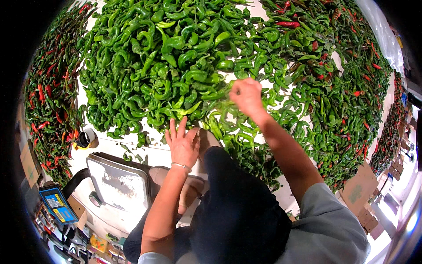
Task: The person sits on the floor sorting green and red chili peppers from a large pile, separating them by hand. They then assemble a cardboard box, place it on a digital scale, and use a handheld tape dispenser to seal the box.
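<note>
A large heap of curled green peppers (145,57) covers the middle of the white surface in front of me. My left hand (183,144) is at the heap's near edge, back of the hand up, fingers spread and holding nothing that I can see. My right hand (248,97) is over the right side of the heap, its fingers curled into a pinch. Whatever sits between those fingertips is hidden. Just left of that hand, some peppers look smeared by motion. A looser spread of smaller green peppers (285,101) lies to its right.
Mixed red and dark green peppers (48,92) lie at the far left, and more mixed peppers (351,88) at the right. Near my left forearm stands a weighing scale (121,182) with a blue display (58,204). A tape roll (88,137) lies behind it; cardboard (358,187) is at the lower right.
</note>
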Motion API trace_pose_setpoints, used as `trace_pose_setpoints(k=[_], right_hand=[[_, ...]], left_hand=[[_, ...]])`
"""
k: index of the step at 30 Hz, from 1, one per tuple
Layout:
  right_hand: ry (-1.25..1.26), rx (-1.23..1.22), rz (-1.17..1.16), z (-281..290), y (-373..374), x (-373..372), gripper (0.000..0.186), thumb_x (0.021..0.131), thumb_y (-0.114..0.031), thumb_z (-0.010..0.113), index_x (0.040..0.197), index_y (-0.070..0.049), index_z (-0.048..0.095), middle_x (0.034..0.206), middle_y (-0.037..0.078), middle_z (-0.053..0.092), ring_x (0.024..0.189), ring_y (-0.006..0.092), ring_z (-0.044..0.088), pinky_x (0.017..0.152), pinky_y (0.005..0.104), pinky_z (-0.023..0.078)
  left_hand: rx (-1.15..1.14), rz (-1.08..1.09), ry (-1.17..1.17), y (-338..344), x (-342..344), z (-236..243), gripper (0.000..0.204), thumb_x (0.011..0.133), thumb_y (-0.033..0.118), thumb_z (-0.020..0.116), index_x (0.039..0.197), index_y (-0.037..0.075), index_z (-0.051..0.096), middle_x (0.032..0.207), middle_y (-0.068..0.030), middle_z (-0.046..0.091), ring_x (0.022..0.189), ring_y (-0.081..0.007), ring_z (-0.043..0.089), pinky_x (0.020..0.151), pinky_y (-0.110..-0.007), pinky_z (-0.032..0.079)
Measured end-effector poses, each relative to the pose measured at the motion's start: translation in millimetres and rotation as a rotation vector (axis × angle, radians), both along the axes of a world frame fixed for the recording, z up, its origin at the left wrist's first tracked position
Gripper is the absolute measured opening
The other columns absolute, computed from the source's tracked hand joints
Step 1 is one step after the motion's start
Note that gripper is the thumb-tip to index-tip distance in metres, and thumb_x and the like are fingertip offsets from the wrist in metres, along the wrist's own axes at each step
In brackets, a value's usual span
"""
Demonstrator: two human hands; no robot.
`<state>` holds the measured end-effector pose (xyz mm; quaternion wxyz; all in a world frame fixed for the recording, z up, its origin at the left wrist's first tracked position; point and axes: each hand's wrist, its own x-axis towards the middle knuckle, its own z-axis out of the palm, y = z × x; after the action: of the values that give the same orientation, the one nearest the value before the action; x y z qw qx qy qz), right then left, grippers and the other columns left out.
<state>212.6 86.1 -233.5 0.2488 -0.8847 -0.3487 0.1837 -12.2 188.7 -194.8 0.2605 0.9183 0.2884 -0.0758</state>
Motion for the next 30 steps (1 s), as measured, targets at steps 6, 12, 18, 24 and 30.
trace_pose_setpoints(k=[6, 12, 18, 24, 30], right_hand=[[0.590, 0.365, -0.235, 61.2, -35.2, 26.8, 0.016, 0.073, -0.014, 0.068, 0.069, -0.004, 0.055, 0.069, 0.001, 0.055, 0.070, 0.0100, 0.051, 0.069, 0.0263, 0.042], [0.942, -0.847, 0.648, 47.9, -230.8, -40.4, 0.026, 0.074, -0.034, 0.066, 0.084, -0.010, 0.062, 0.086, 0.008, 0.062, 0.079, 0.0282, 0.059, 0.069, 0.0403, 0.045], [0.874, -0.904, 0.284, 56.6, -242.5, -87.5, 0.051, 0.074, -0.037, 0.067, 0.118, -0.015, 0.052, 0.115, 0.010, 0.057, 0.103, 0.0299, 0.056, 0.086, 0.0424, 0.045], [0.318, -0.437, 0.029, 19.8, -149.4, -154.4, 0.091, 0.065, -0.016, 0.075, 0.138, -0.028, 0.022, 0.129, 0.023, 0.028, 0.116, 0.0449, 0.033, 0.092, 0.0487, 0.038], [0.072, -0.082, -0.056, 4.8, -126.4, -141.4, 0.074, 0.067, -0.014, 0.072, 0.133, -0.021, 0.037, 0.120, 0.020, 0.032, 0.109, 0.0423, 0.038, 0.087, 0.0465, 0.040]], left_hand=[[-0.043, 0.038, -0.130, -5.0, 3.2, -8.4, 0.026, 0.073, 0.015, 0.064, 0.099, 0.015, 0.064, 0.129, -0.0114, 0.044, 0.127, -0.0410, 0.026, 0.102, -0.055, 0.021], [-0.093, 0.059, -0.259, 5.8, 16.6, 2.0, 0.025, 0.074, 0.011, 0.062, 0.100, 0.012, 0.063, 0.126, -0.0136, 0.047, 0.124, -0.0410, 0.032, 0.101, -0.048, 0.027], [-0.363, 0.158, -0.202, 0.1, 10.0, 5.6, 0.029, 0.075, 0.009, 0.060, 0.104, 0.009, 0.060, 0.121, -0.0148, 0.049, 0.107, -0.0357, 0.050, 0.090, -0.039, 0.042], [-0.273, -0.116, 0.087, -32.2, 16.7, -16.7, 0.074, 0.064, 0.017, 0.071, 0.131, 0.020, 0.040, 0.134, -0.0134, 0.036, 0.123, -0.0331, 0.034, 0.096, -0.041, 0.035], [-0.095, -0.191, 0.333, -45.5, 41.5, -9.8, 0.090, 0.065, 0.012, 0.072, 0.138, 0.032, 0.024, 0.140, -0.0090, 0.025, 0.127, -0.0342, 0.028, 0.097, -0.048, 0.033]])
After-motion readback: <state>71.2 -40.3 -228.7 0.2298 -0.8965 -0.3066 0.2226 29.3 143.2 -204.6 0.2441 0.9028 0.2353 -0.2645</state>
